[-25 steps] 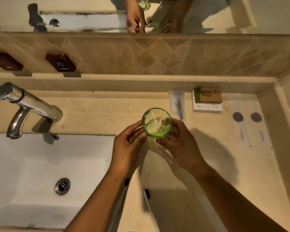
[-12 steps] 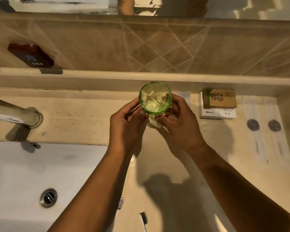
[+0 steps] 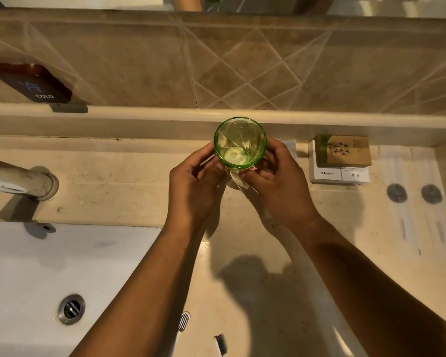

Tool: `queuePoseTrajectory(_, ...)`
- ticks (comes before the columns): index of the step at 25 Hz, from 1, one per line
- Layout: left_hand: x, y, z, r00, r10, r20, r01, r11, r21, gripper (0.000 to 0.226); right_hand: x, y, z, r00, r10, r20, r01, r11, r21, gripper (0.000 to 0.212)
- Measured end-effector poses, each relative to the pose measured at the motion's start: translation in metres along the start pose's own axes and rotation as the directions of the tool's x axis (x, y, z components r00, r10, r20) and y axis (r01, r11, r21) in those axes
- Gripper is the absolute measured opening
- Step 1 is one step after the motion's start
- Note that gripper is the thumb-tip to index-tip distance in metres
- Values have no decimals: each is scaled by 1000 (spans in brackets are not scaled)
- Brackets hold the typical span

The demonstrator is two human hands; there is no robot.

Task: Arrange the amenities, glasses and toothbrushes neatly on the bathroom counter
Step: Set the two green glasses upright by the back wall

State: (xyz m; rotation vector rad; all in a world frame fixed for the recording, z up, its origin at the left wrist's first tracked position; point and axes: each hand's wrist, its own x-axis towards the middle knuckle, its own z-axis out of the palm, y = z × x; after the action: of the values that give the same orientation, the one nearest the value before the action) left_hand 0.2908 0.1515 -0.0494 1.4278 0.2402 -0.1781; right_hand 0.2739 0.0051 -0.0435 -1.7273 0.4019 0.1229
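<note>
A green glass [image 3: 239, 142] stands upright near the back of the beige counter [image 3: 129, 181], close under the ledge. My left hand [image 3: 194, 186] grips its left side and my right hand [image 3: 276, 186] grips its right side, fingers around the lower part. A pale wrapper or paper [image 3: 238, 179] shows under the glass between my thumbs. A brown amenity box [image 3: 343, 150] lies on white boxes [image 3: 327, 173] to the right. Two toothbrush heads, one white [image 3: 183, 321] and one dark [image 3: 221, 343], lie near the front edge.
The white sink [image 3: 36, 266] with its drain [image 3: 71, 308] fills the lower left, and the tap [image 3: 21, 182] reaches in from the left. Two flat white sachets with grey dots [image 3: 413, 197] lie at the far right. A dark "COLD" plate [image 3: 34, 83] sits on the tiled wall.
Both hands have carried the green glass away from me toward the back ledge. The view has shifted right, so the tap now sits at the left edge.
</note>
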Motion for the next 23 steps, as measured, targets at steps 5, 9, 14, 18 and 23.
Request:
queuePoseTrajectory(5, 2, -1, -1, 1000, 2, 3, -2, 999, 44, 41, -1, 0, 1, 1000, 7, -3, -7, 1000, -28, 68)
queuePoseTrajectory(9, 3, -4, -2, 1000, -12, -10, 13, 998, 54, 41, -2, 1, 3, 1000, 12, -17, -13, 998, -57, 67)
queuePoseTrajectory(14, 2, -3, -5, 1000, -11, -9, 12, 994, 106, 42, -4, 1, 5, 999, 12, -30, -15, 996, -92, 67)
queuePoseTrajectory(18, -1, 1, -3, 1000, -17, -4, 17, 994, 112, 42, -3, 0, 7, 1000, 12, -29, -15, 994, -108, 68)
queuePoseTrajectory(23, -10, -1, -16, 997, -65, -37, 71, 974, 215, 42, -18, 3, 7, 999, 7, -38, -12, 993, -121, 78)
